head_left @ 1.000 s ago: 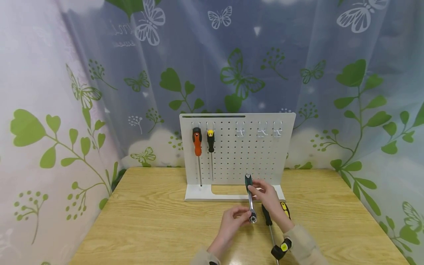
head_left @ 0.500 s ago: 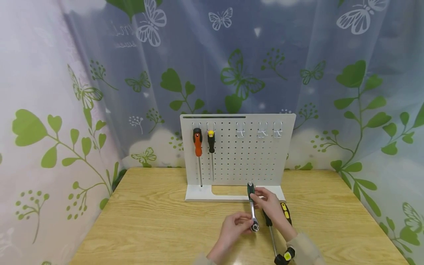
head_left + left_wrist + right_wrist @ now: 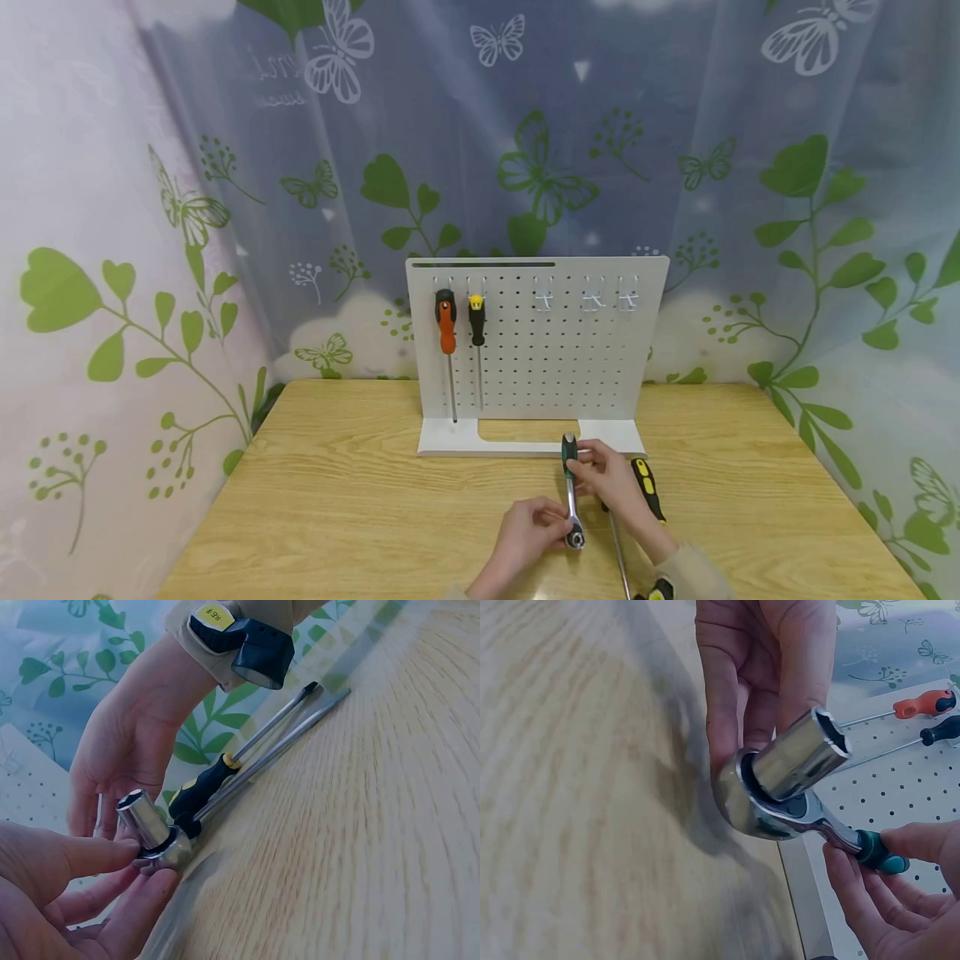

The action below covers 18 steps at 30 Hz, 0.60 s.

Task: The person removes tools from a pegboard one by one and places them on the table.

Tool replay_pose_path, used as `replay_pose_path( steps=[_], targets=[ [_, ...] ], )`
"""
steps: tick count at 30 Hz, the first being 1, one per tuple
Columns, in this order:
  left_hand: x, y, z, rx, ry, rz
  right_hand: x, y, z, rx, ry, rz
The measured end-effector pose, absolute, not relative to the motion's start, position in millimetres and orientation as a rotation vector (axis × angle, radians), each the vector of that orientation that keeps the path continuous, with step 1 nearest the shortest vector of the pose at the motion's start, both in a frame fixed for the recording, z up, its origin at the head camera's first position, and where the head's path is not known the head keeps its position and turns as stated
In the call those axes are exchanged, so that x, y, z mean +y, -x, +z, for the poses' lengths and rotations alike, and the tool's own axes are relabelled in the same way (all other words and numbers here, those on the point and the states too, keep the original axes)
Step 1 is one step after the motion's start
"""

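Observation:
A socket ratchet wrench (image 3: pixel 572 493) with a green and black handle is held over the table, handle pointing to the pegboard. My left hand (image 3: pixel 523 537) pinches its chrome head between thumb and fingers. The handle's lower part is gripped between the thumb and fingers of my right hand (image 3: pixel 618 487). In the left wrist view, a chrome socket (image 3: pixel 146 821) sticks out from the head, close to the left thumb. The right wrist view shows the socket's hollow end (image 3: pixel 832 735) and the green handle (image 3: pixel 877 851) in the right fingers.
Behind stands a white pegboard (image 3: pixel 562 358) with an orange screwdriver (image 3: pixel 446 321) and a black-yellow screwdriver (image 3: pixel 477 325) hung at left. Hooks (image 3: pixel 592 298) sit at upper right. Two more screwdrivers lie by the right forearm, one with a yellow-black handle (image 3: pixel 648 490).
Both hands have moved toward the person, bringing the ratchet wrench from in front of the pegboard's foot down nearer the table's front. Their hold on it looks the same.

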State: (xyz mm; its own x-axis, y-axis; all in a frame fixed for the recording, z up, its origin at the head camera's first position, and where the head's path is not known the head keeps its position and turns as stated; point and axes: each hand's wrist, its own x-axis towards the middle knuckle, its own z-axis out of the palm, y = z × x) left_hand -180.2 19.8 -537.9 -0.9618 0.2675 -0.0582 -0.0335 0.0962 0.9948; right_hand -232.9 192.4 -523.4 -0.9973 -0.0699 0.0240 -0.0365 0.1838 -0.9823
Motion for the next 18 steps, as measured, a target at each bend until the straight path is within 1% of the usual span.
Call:
replay_pose_path(
  steps=[5, 18],
  targets=[
    [14.6, 178.5, -538.6, 2.207, -0.277, 1.894, 192.6, 229.4, -526.4, 2.345, 0.138, -2.002],
    [15.1, 175.5, -542.2, 2.374, -0.315, 1.812, 189.7, 225.6, -527.5, 2.356, 0.098, -1.975]
  ],
)
